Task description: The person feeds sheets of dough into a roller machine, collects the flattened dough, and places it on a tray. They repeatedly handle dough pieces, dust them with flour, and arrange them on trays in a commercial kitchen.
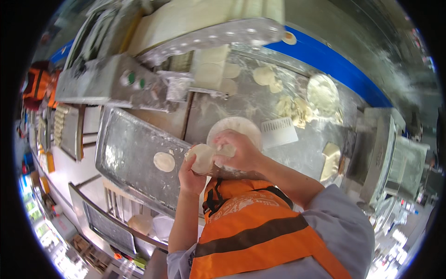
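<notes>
My left hand [193,178] holds a thin, pale dough disc [202,159] by its edge, above the right end of a metal tray [132,146]. Close beside it, my right hand [245,151] curls its thumb and fingers around another pale piece of dough [227,150]; blur hides its exact shape. Behind that hand sits a round white dish [244,125], partly covered by the fingers. One more dough disc [164,162] lies flat on the tray, left of my hands.
A dough machine [115,83] with a conveyor stands at upper left. On the floured metal table [240,104] lie a slotted white plate [279,132], dough scraps [296,108], a folded dough piece [330,161] and a dish of flour [322,93]. A co-worker's orange clothing [36,83] shows far left.
</notes>
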`<state>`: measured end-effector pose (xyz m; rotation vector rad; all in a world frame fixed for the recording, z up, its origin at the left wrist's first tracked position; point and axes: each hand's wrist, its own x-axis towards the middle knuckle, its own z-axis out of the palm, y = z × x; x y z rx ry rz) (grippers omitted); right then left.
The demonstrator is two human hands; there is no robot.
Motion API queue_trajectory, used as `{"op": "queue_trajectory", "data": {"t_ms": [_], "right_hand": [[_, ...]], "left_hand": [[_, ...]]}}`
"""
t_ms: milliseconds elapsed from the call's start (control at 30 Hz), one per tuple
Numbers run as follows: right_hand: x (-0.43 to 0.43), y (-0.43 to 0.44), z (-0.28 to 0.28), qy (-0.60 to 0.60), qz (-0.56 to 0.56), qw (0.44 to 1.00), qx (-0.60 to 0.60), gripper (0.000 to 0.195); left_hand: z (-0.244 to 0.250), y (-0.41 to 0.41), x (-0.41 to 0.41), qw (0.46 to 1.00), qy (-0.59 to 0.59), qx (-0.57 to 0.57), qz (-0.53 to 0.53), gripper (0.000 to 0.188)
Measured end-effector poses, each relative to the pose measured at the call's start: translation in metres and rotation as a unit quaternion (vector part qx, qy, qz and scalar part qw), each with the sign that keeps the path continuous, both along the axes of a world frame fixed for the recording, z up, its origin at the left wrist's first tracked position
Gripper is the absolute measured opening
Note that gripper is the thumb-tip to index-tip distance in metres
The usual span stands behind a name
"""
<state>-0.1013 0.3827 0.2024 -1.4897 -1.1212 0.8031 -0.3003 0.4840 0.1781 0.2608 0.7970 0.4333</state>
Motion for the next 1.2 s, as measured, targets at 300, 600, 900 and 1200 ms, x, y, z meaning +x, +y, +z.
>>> {"op": "queue_trajectory", "data": {"t_ms": [300, 600, 900, 1200], "right_hand": [[-0.001, -0.017, -0.017, 0.040, 0.013, 0.990, -0.135, 0.020], [-0.017, -0.035, -0.021, 0.025, 0.005, 0.986, -0.162, 0.021], [-0.014, -0.047, -0.020, 0.036, -0.046, 0.982, -0.182, 0.017], [-0.010, -0.052, -0.025, -0.010, -0.055, 0.982, -0.179, 0.019]], "left_hand": [[-0.050, 0.070, -0.137, 0.902, 0.331, 0.194, 0.199, 0.036], [-0.141, 0.082, -0.240, 0.900, 0.354, 0.059, 0.247, 0.031], [-0.156, 0.025, -0.276, 0.765, 0.606, 0.213, 0.045, 0.030], [-0.120, 0.022, -0.256, 0.585, 0.712, 0.356, -0.153, 0.036]]}}
